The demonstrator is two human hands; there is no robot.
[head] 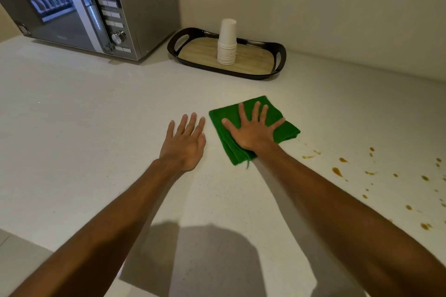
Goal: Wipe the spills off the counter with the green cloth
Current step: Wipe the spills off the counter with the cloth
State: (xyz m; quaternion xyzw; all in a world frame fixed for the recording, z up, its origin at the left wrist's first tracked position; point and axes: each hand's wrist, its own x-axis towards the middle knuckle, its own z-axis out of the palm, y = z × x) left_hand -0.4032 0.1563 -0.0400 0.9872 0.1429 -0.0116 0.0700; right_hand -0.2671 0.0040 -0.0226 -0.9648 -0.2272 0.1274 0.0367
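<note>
Left hand (184,142) lying flat and open on the counter (96,128), fingers together, holding nothing, just left of the cloth. Right hand (253,129) pressing down on the green cloth (284,128) with fingers spread wide, palm flat, not gripping but pinning the fabric to the surface.

Looking folded into a rough square, several layers thick, bright green and soft like microfibre, with a loose thread trailing off the near corner. Sitting in front of the black tray (281,55) holding the stack of paper cups (226,43), and well to the right of the microwave (72,7).

Seeming to be at the start of a wiping stroke: brown spills (337,171) spotting the counter to the right of the cloth and nearer the person, none yet under it, the closest drops just off its right corner.

Next move probably calling for sliding the cloth rightward and back toward the body under steady palm pressure, sweeping across the scattered drops, likely in more than one pass given the spread.
</note>
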